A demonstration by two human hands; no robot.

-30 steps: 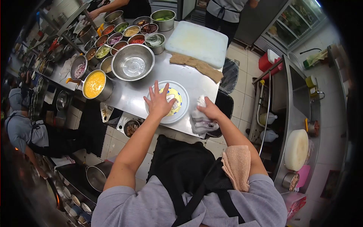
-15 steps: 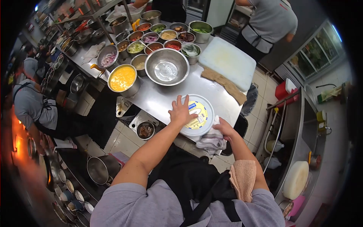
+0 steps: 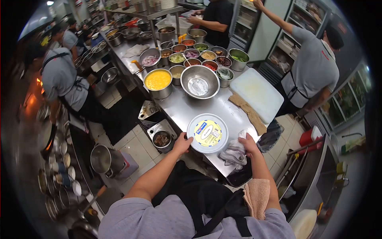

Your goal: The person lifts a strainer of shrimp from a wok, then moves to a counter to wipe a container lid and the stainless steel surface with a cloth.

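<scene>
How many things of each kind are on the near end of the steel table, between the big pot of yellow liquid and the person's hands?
Pot of yellow liquid: 1
Large steel bowl: 1
White cutting board: 1
Brown cloth: 1
Round lidded tub, at the left hand: 1
White rag, under the right hand: 1
Total: 6

Busy kitchen — pale tiled floor (image 3: 133, 139), steel counter (image 3: 179, 107), glass-door fridges (image 3: 294, 36) behind.

On the steel counter (image 3: 181, 109) there are one round tub lid (image 3: 207, 133), one white cutting board (image 3: 256, 94), one colander (image 3: 199, 82), one pot of yellow liquid (image 3: 158, 83), and two brown cloths (image 3: 248, 112).
</scene>
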